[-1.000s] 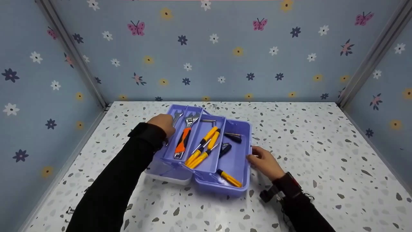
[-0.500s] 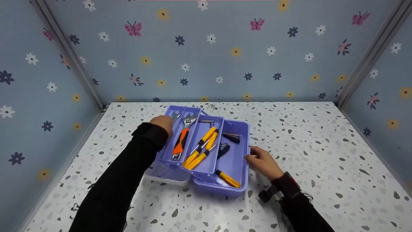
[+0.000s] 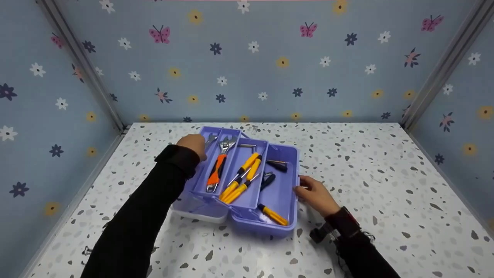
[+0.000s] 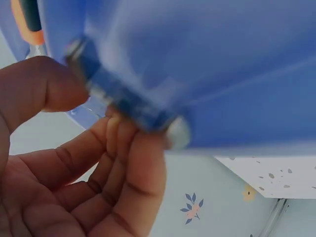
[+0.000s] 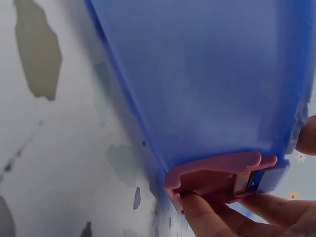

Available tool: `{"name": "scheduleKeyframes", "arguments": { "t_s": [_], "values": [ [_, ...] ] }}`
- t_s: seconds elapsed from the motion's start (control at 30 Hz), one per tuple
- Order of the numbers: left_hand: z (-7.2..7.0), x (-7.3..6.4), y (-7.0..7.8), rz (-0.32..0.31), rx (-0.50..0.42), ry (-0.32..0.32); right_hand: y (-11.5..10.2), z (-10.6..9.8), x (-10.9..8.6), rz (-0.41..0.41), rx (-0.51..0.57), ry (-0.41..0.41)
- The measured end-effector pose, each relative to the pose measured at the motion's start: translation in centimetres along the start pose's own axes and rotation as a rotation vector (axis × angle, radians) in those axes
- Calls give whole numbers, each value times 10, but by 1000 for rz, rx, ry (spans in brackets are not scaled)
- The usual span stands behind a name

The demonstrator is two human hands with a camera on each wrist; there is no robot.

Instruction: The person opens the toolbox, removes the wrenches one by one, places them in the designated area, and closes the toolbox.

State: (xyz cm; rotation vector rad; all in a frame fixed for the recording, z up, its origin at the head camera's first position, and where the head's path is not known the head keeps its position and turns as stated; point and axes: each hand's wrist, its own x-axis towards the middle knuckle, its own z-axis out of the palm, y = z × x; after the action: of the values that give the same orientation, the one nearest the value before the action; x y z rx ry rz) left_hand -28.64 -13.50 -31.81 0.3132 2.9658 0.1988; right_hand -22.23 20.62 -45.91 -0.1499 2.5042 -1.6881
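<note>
An opened purple toolbox point(image 3: 278, 185) with stepped trays stands on the table. At its left side my left hand point(image 3: 192, 146) pinches the lid's edge; the left wrist view shows thumb and fingers around a small blurred blue fitting point(image 4: 128, 106) there. My right hand point(image 3: 317, 194) grips the box's right wall, fingers curled into a pink latch point(image 5: 217, 173) and thumb at the rim. The trays hold an open-ended wrench point(image 3: 210, 139), partly behind the left hand, an orange adjustable wrench point(image 3: 218, 166), several yellow-handled screwdrivers point(image 3: 236, 191) and a hex key point(image 3: 247, 146).
Dark-handled tools point(image 3: 277, 165) and a yellow-handled tool point(image 3: 273, 215) lie in the box's bottom. The pale lid point(image 3: 200, 211) spreads out below the trays on the left. Speckled table point(image 3: 366, 173) surrounds the box; flowered panels point(image 3: 258, 58) stand behind and at both sides.
My left hand has shifted slightly left and away from me along the toolbox's left side. The right hand keeps its hold, and the box stays put.
</note>
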Motion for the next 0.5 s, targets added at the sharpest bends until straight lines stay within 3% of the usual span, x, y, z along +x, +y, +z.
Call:
{"name": "scheduleKeyframes", "arguments": {
  "t_s": [0.33,0.5],
  "values": [
    [-10,-10,-8,-25,-85,74,-3,-2,0,30,67,7],
    [-12,-21,-8,-6,-127,177,-9,-8,-1,13,64,65]
  ]
}}
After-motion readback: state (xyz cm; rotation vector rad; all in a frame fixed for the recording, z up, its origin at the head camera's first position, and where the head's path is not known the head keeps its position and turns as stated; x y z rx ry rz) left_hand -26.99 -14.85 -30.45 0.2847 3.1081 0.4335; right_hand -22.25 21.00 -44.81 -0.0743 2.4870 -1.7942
